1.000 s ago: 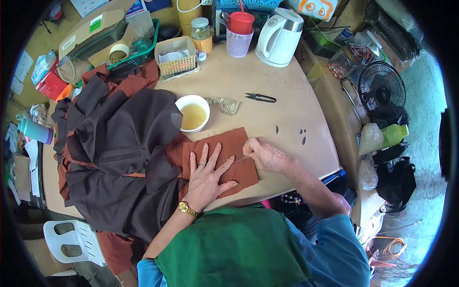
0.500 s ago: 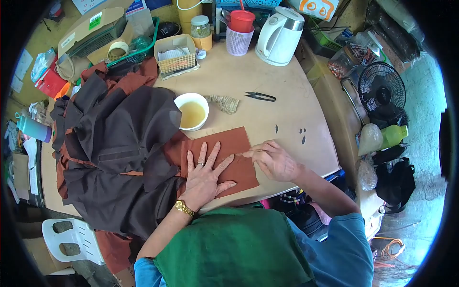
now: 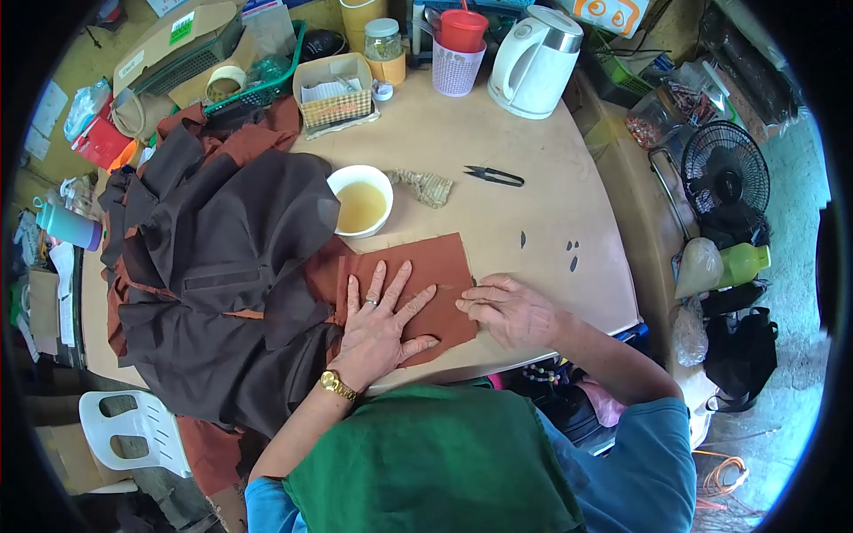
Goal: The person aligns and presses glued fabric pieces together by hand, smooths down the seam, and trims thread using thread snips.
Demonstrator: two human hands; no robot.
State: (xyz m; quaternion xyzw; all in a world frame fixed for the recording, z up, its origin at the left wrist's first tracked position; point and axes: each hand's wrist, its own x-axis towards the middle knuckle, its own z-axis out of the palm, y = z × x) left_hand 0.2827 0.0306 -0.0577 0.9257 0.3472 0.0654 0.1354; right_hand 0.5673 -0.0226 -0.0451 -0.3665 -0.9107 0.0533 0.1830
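Observation:
My left hand (image 3: 378, 324) lies flat with its fingers spread, pressing a rust-brown piece of cloth (image 3: 435, 258) onto the table. My right hand (image 3: 511, 311) is closed in a pinch at the cloth's right side; whatever sits between its fingertips is hidden. A faint pale streak shows on the cloth between the two hands. The cloth joins a heaped dark brown garment (image 3: 240, 222) with rust lining, on the left. Just above the cloth stands a white bowl (image 3: 385, 200) of yellowish liquid. A crumpled checked rag (image 3: 426, 187) touches or nearly touches the bowl.
Black thread snips (image 3: 495, 176) and small dark scraps (image 3: 572, 254) lie on the table (image 3: 533, 222). Along the back are a woven basket (image 3: 335, 108), a jar (image 3: 384, 49), a red cup (image 3: 463, 32) and a white kettle (image 3: 536, 67). A fan (image 3: 724, 173) stands right; a white chair (image 3: 151, 435) lower left.
My right hand has shifted slightly down and its fingers have curled in; the thin tan stick-like thing at its fingertips no longer shows. My left hand stays put. The view has shifted a little.

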